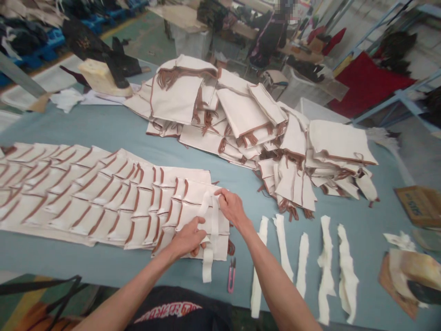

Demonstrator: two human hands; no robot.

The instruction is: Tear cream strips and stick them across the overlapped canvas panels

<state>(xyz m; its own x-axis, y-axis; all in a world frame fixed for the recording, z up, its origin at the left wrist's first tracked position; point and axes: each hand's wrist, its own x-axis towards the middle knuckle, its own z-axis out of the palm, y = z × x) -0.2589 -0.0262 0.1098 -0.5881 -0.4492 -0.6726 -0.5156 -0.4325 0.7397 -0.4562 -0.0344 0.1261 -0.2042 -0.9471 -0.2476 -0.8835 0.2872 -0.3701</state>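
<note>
Pinching the white strip (207, 269) near its top, the right hand (232, 207) had thumb and forefinger closed on it | left hand (188, 236) gripped it lower down, fingers curled together | strip lay across the near end of the overlapped cream pieces (103, 197) on the blue table (103, 133) | pink snips (231, 275) just beside | spare strips (303, 262) lay to the right

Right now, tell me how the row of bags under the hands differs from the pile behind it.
The row lies flat, overlapped like shingles; the pile is heaped and jumbled. The left hand and right hand hold a white strip on the row; nothing touches the pile. Both are cream cloth with brown trim.
</note>
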